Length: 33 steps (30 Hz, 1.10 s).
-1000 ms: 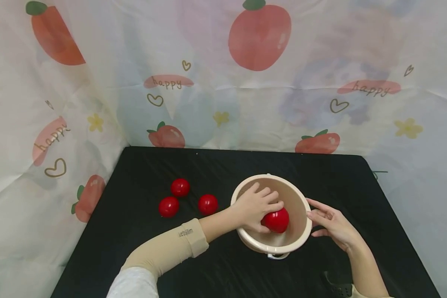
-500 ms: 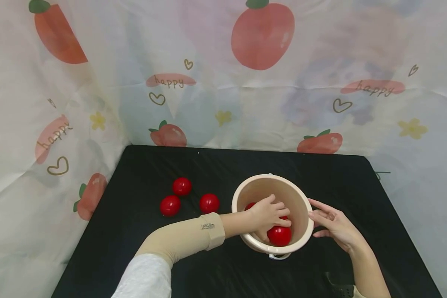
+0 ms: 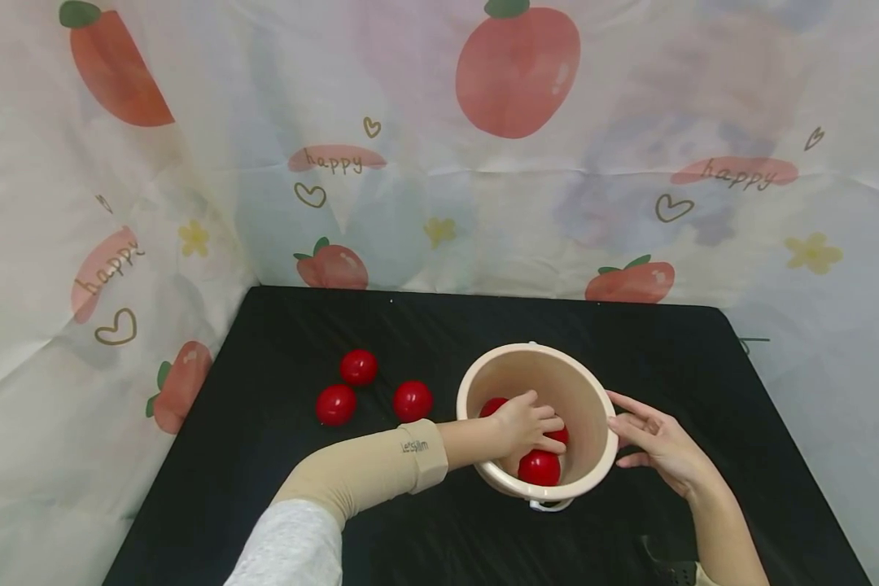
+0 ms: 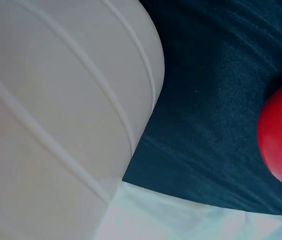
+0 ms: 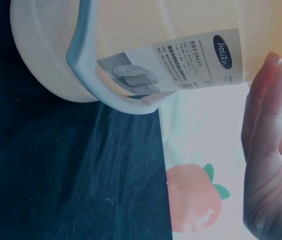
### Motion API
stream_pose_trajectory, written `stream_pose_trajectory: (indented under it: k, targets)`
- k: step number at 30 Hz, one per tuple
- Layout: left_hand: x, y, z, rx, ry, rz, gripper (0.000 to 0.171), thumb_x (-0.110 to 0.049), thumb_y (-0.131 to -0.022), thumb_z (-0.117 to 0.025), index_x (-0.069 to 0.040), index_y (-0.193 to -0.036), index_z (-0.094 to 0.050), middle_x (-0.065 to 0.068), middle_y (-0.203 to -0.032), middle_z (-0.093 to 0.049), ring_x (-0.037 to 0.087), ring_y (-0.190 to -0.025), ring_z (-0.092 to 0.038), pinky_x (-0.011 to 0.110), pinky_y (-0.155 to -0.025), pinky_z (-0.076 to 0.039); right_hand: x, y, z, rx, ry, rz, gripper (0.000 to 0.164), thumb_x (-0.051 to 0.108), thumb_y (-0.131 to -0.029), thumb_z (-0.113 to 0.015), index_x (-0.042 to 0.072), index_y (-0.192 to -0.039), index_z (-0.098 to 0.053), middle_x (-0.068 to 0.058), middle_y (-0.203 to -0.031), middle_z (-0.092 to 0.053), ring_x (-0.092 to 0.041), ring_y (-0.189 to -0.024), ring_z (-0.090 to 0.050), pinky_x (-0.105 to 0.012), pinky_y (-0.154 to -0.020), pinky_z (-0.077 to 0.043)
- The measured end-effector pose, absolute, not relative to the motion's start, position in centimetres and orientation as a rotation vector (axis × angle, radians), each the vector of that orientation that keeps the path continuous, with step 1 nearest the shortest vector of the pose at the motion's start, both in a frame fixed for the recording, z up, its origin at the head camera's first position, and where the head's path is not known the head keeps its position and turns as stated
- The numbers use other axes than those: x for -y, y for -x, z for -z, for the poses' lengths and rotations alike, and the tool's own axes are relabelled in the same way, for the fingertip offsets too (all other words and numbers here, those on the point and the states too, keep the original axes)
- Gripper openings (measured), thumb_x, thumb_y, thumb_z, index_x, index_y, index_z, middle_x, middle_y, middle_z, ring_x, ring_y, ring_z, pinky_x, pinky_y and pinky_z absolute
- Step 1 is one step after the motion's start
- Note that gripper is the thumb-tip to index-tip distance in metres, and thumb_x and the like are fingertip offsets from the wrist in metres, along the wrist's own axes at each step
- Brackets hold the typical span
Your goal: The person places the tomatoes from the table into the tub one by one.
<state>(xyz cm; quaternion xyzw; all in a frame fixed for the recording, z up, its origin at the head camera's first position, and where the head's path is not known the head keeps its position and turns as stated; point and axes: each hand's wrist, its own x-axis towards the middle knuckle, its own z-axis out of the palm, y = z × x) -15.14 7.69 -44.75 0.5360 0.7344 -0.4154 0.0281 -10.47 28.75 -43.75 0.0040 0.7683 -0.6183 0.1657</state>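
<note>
Table (image 3: pixel 425 529): We had three red balls (image 3: pixel 413 401) left of centre.
Left forearm (image 3: pixel 362 468): It partly blocked our view of the bucket (image 3: pixel 582 399), right of centre, and its inner balls (image 3: pixel 540 470).
Left grip (image 3: pixel 525 427): We reached inside, fingers loosely spread, enclosing nothing.
Right grip (image 3: pixel 655 443): We touched the bucket's right side, fingers mostly straight.
Change: Against half a second earlier, the lowest of the inner balls lay slightly farther left.

My left arm (image 3: pixel 366 470) extended forward and rightward, left hand (image 3: pixel 523 427) back-up, its fingers (image 3: pixel 549 444) spread apart. My right forearm (image 3: pixel 718 521) angled forward and inward; right hand (image 3: pixel 653 443) turned leftward, thumb (image 5: pixel 273 110) extended.
</note>
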Motion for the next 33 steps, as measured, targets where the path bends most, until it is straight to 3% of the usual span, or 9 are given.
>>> stream_pose_trajectory:
  k: [13,21,26,33]
  targets:
    - [-7.5,15.2,44.5,-2.299,-1.683,1.174,0.073,-0.071,-0.076,-0.041,-0.050,-0.139,-0.010,-0.014,-0.146,-0.015,0.008,-0.127,-0.021,0.032,-0.099,-0.026,-28.8,10.3,43.7,-2.168,-0.002,1.784,0.045,0.015,-0.093,-0.053,0.012,-0.135,-0.039,0.006,-0.092,-0.067,-0.013,-0.076,-0.064,-0.031,-0.059,-0.054]
    - [-4.8,16.3,43.0,-2.681,-1.710,0.577,0.074,-0.069,-0.075,-0.048,-0.040,-0.140,-0.026,-0.008,-0.141,-0.031,0.012,-0.124,-0.030,0.037,-0.100,-0.028,-28.9,10.3,43.9,-2.155,-0.014,1.800,0.043,0.013,-0.093,-0.052,0.017,-0.135,-0.041,0.007,-0.092,-0.067,-0.013,-0.076,-0.064,-0.030,-0.058,-0.054]
    - [-1.5,16.9,41.2,-2.939,-1.564,0.248,0.069,-0.064,-0.076,-0.052,-0.034,-0.137,-0.035,-0.003,-0.137,-0.035,0.015,-0.122,-0.032,0.039,-0.100,-0.029,-28.8,10.3,43.9,-2.166,-0.039,1.793,0.044,0.013,-0.093,-0.053,0.015,-0.135,-0.041,0.007,-0.090,-0.067,-0.012,-0.075,-0.064,-0.030,-0.058,-0.054]
    - [4.6,16.8,40.6,-3.228,-1.216,0.128,0.066,-0.065,-0.079,-0.046,-0.030,-0.135,-0.041,0.003,-0.138,-0.039,0.022,-0.121,-0.035,0.044,-0.100,-0.030,-28.7,10.3,43.8,-2.167,-0.026,1.806,0.040,0.012,-0.092,-0.054,0.022,-0.130,-0.046,0.006,-0.090,-0.067,-0.012,-0.074,-0.064,-0.030,-0.057,-0.054]
